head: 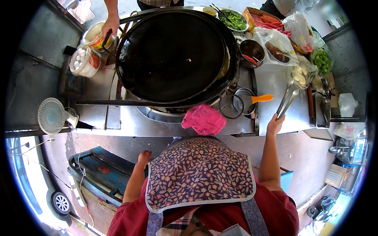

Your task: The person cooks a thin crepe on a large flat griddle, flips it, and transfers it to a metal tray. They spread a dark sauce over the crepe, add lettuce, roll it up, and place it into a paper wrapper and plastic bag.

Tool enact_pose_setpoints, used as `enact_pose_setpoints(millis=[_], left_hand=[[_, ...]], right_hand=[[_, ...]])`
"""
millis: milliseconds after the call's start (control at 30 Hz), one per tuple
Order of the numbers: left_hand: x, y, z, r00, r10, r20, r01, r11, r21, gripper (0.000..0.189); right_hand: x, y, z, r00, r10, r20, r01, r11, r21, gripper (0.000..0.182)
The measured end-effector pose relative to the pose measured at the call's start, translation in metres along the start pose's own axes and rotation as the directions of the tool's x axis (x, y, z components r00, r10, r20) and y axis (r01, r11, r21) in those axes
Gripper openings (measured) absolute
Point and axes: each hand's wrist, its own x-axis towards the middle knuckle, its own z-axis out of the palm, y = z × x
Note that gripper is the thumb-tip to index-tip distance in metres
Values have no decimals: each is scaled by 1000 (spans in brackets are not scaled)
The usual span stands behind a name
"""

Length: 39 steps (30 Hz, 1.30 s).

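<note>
My right hand [275, 125] grips the handle end of a pair of metal tongs [286, 98] over the steel counter. The tongs' arms are apart, and their tips reach toward a plastic bag of pale slices [299, 75]. Low at my left side, my left hand [144, 157] has its fingers partly curled, with no object seen in it. A large round black griddle [171, 56] lies before me, with a small crumb on it. A pink cloth [204, 119] rests at the counter's front edge. An orange-handled tool [262, 98] lies across a metal pot [244, 101].
Another person's hand [111, 26] holds a dark handle at the griddle's upper left. A bucket of eggs [85, 62] and a fan [51, 116] are at left. A sauce pot [252, 53], a bowl of chopped greens [233, 20] and red-wrapped sticks [267, 22] stand at upper right.
</note>
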Motion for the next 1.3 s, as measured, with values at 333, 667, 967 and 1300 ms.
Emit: enact_pose_setpoints(millis=[333, 667, 967, 1300], left_hand=[[-10, 31, 27, 976, 218, -30, -218, 976, -1, 37], [-25, 4, 58, 996, 56, -77, -70, 976, -207, 36], [-62, -12, 60, 980, -182, -76, 155, 949, -274, 39], [5, -39, 44, 993, -51, -110, 15, 951, -310, 39]], right_hand=[[39, -27, 2, 859, -467, 211, 511, 812, -283, 58], [50, -57, 30, 587, -575, 569, 787, 571, -234, 39], [39, -128, -54, 583, -533, 613, 595, 794, 124, 28], [-40, -329, -3, 356, -799, 484, 842, 499, 204, 44]])
